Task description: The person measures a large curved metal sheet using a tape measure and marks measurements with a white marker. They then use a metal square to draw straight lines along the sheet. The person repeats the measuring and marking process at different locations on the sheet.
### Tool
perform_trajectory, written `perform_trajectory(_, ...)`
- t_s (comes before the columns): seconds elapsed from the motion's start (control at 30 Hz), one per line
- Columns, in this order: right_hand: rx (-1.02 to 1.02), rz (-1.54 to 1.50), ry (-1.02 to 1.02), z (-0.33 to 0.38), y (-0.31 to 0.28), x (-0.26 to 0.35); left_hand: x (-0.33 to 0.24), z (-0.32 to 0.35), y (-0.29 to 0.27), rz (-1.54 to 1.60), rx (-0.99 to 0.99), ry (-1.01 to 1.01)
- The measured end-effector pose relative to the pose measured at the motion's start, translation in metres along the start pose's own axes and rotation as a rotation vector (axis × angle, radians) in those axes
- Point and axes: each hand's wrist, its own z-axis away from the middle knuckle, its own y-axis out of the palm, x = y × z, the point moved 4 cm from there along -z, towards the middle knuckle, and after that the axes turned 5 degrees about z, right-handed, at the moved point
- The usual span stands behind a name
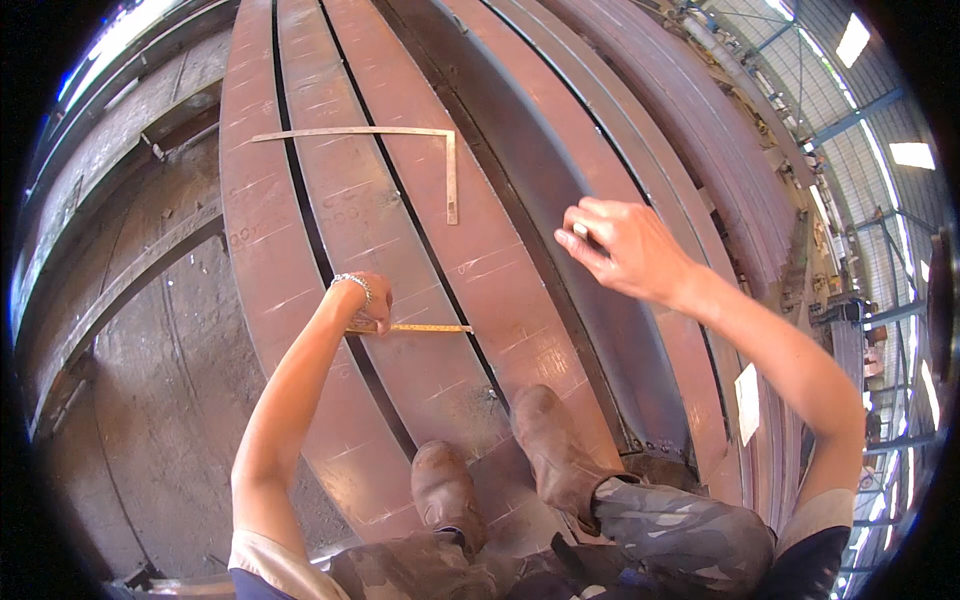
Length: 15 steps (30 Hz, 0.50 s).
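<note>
On the steel, L to R: a metal square [350, 131] is lying across the L strip [262, 205], mid. strip [352, 200] and third strip [490, 265], its short arm pointing toward the worker. The L hand [373, 303], w/ bracelet [357, 285], is hovering low nr. the mid. strip's L edge, grip clenching the yellow tape measure [430, 328], whose blade is stretching to that strip's R edge. Boots [556, 452] are standing on the mid. & third strips. Past the third strip's R edge, the R hand [632, 248] is hanging raised, grip pinching a small white stick [581, 230], prob. chalk. Worker appears to be measuring; next move is prob. calling for holding the tape straight & bringing the stick down to mark.
</note>
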Motion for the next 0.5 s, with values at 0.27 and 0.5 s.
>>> perform_trajectory(0.27, 0.165, -0.537, 0.307, 0.045, 0.150, -0.025, 0.017, 0.030, 0.057, 0.060, -0.227, 0.023)
perform_trajectory(0.5, 0.359, -0.602, 0.098, 0.029, 0.205, -0.009, 0.026, 0.047, 0.081, 0.193, -0.412, -0.010)
